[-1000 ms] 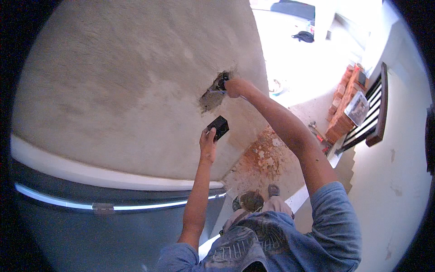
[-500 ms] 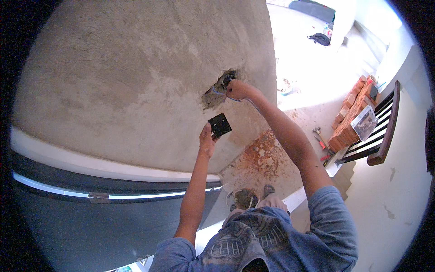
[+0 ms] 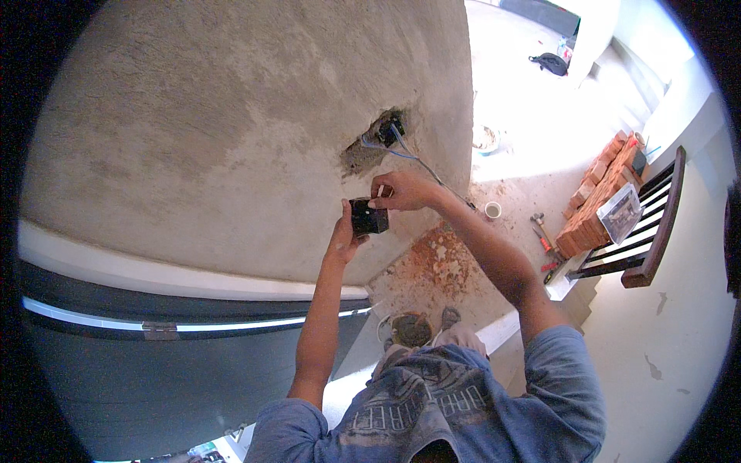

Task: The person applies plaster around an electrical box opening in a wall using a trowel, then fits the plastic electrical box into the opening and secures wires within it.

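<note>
My left hand [image 3: 344,237] is closed on a square black electrical box [image 3: 369,218], held in front of the bare plaster wall [image 3: 231,139]. My right hand [image 3: 403,191] pinches the upper edge of the same box; a small pale spot shows between its fingers, too small to name. Above both hands is a rough hole [image 3: 361,159] chiselled into the wall. A second black box [image 3: 390,127] sits in the hole's upper right end. Thin blue-grey wires [image 3: 409,154] come out of the hole and run down behind my right forearm.
Rubble [image 3: 444,258] covers the floor below the wall. A bucket [image 3: 411,329] stands at my feet. To the right are a white cup [image 3: 493,209], a hammer [image 3: 539,222], stacked red bricks [image 3: 590,224] and a dark wooden railing [image 3: 656,224]. A dark panel [image 3: 177,378] lies at left.
My right hand has come away from the wires at the hole, down to the box in my left hand. The box is turned to show its side. A white cup has come into sight.
</note>
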Demonstrator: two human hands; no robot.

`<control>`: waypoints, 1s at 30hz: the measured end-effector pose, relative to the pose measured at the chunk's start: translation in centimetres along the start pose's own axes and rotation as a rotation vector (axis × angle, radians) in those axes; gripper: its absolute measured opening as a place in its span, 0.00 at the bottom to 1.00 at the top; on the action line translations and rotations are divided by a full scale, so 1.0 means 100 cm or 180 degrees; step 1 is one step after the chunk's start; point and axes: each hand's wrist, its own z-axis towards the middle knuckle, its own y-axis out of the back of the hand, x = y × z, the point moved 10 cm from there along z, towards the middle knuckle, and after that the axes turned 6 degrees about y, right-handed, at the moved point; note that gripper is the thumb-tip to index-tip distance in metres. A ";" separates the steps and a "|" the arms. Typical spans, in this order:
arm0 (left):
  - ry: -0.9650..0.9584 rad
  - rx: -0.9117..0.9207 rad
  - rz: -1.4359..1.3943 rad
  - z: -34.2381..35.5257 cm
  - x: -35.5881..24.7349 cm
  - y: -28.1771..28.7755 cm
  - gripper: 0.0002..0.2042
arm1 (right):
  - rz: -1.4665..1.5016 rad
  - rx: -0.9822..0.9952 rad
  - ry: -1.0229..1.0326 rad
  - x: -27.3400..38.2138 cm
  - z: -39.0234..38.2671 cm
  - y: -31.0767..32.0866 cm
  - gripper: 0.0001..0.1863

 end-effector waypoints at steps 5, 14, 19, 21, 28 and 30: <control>-0.0715 -0.0154 0.0549 -0.013 -0.025 -0.012 0.22 | 0.1099 -0.0497 0.0455 -0.022 -0.019 0.006 0.15; -0.1046 0.0185 -0.0201 -0.010 -0.023 -0.014 0.22 | -0.1805 -0.1018 0.0175 -0.023 0.033 0.114 0.15; -0.0782 0.0131 -0.0126 0.010 -0.012 -0.042 0.18 | -0.2010 0.0929 -0.0391 -0.084 0.064 0.066 0.17; -0.0730 0.0026 -0.0047 0.008 -0.007 -0.034 0.18 | -0.1082 0.0945 -0.0353 -0.070 0.071 0.042 0.17; -0.0632 0.0086 -0.0081 0.014 0.010 -0.043 0.17 | 0.0294 0.0478 -0.0415 -0.085 0.075 0.006 0.12; -0.0614 0.0057 -0.0109 0.009 0.012 -0.040 0.16 | 0.0314 0.0472 -0.0511 -0.084 0.075 -0.001 0.13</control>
